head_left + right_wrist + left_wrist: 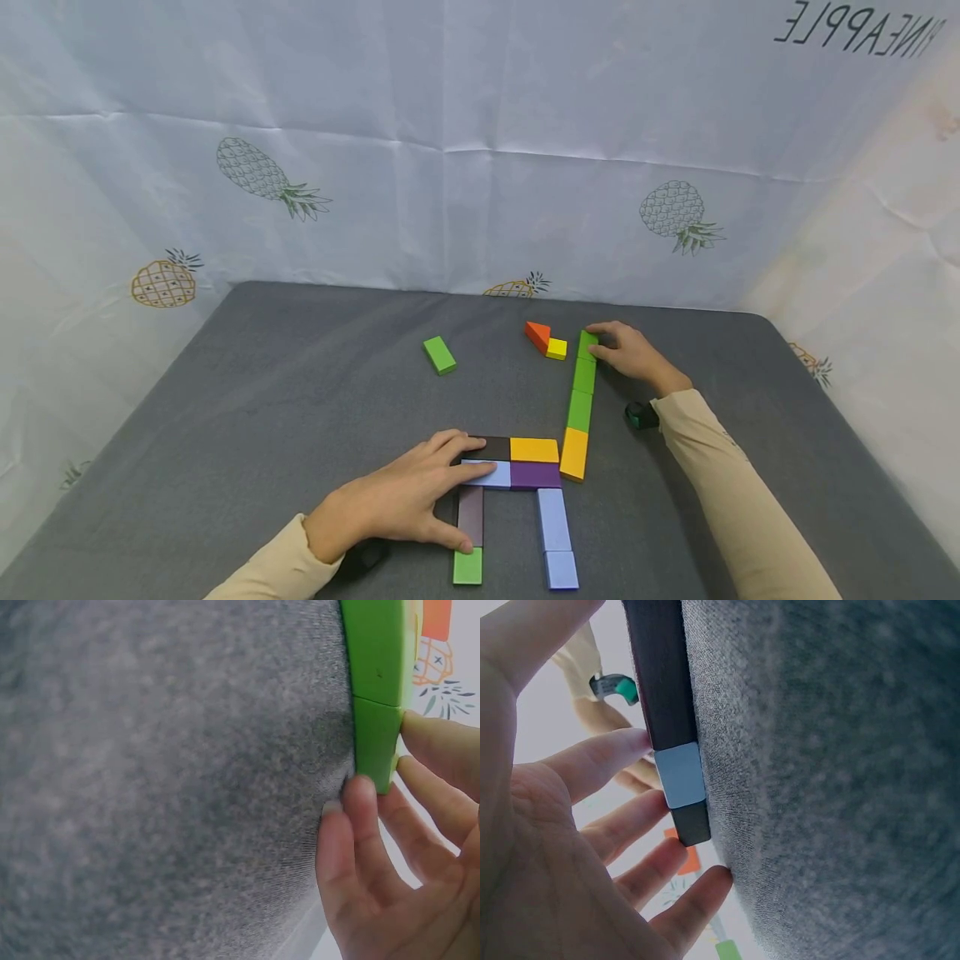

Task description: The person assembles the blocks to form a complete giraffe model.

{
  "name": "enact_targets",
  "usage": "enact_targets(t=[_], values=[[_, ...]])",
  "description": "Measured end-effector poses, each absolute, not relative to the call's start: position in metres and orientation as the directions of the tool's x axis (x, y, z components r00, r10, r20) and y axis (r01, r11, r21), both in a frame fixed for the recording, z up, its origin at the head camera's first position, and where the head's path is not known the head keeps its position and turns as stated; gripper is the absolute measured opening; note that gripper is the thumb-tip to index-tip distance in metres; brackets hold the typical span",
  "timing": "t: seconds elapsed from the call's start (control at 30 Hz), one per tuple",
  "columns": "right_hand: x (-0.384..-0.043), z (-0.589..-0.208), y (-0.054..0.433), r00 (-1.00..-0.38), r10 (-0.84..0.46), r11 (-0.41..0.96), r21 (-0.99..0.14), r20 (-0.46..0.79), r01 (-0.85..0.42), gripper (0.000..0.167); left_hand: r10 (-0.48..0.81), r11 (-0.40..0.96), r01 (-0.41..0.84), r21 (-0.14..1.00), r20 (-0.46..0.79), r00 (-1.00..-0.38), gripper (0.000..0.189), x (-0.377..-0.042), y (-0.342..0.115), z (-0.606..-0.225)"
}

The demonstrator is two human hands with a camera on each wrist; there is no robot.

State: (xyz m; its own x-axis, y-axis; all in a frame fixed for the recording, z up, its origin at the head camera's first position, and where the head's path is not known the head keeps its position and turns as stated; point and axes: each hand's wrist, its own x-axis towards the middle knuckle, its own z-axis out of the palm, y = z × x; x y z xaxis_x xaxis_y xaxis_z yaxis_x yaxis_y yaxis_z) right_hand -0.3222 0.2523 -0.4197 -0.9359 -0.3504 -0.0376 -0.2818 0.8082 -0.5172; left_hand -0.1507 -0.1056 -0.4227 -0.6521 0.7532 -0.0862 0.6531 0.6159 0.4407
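Observation:
My left hand (408,487) lies with fingers spread over flat blocks on the grey table. Its fingertips touch the black block (491,448) and the light blue block (487,475), and its thumb is by a mauve block (471,517) and a green block (467,567). In the left wrist view, straight fingers (592,761) rest along the blocks' edges. At the far end of a slanted row, my right hand (630,354) pinches the last green block (587,343). Two more green blocks and a yellow-orange block (574,454) continue this row toward me.
Right of the left hand are a yellow-orange block (534,450), a purple block (535,476) and light blue blocks (555,521). Farther back lie a loose green block (439,355), an orange triangular block (537,336) and a small yellow block (556,348). A pineapple-print curtain (450,208) hangs behind.

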Motion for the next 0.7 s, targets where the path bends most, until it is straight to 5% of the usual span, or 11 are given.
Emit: enact_targets(t=[0.7], values=[[-0.322,-0.41,0.226,-0.911,-0.412,0.787,-0.499,0.012,-0.363,0.05,0.753,0.614,0.655,0.441,-0.08,-0.653,0.083,-0.151,-0.106,-0.422]])
